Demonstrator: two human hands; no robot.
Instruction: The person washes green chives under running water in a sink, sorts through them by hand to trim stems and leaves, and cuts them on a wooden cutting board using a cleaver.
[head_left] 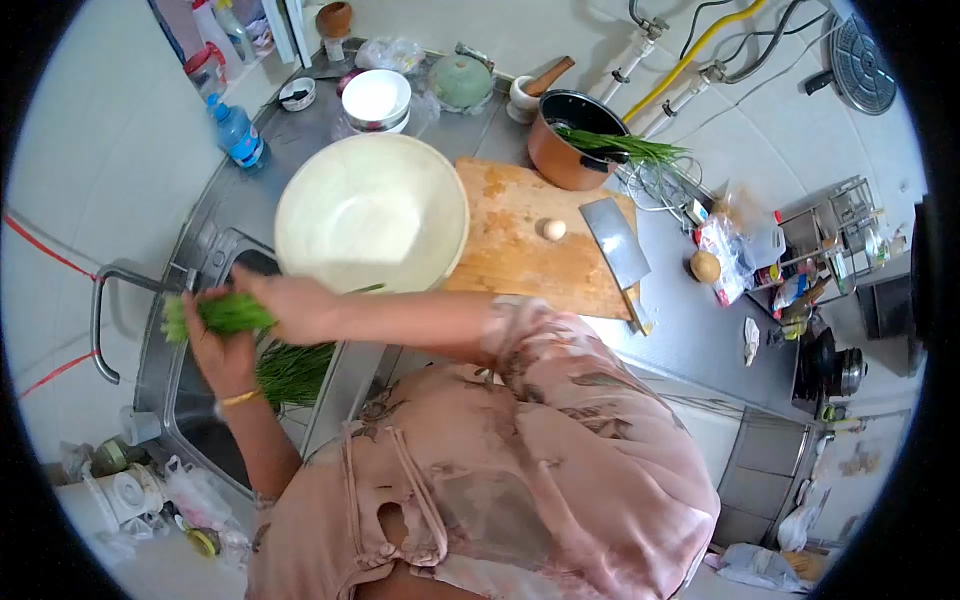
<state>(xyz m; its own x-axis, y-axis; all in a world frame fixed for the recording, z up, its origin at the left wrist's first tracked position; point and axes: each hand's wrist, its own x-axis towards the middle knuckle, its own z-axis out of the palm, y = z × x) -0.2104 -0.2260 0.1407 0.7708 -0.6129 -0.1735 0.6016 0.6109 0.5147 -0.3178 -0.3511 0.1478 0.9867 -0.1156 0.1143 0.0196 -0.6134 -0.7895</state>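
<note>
A bunch of green chives [235, 313] is held over the sink at the left, its pale cut ends pointing left and its long leaves hanging down to the right. My left hand [222, 358] is closed round the bunch from below, fingers upward. Across the bunch from the right comes my right hand [290, 305], closed on the chives; its fingertips are blurred and partly hidden. Just beyond my right hand stands a large cream basin [375, 215], with a thin green leaf by its near rim.
A wooden cutting board [500, 215] bears an egg [553, 230] and a cleaver [617, 245]. Behind it stands a brown pot [565, 150] with more greens. A water bottle [238, 135] and a stack of white bowls [376, 100] are at the back left. The sink [190, 420] has a metal rim.
</note>
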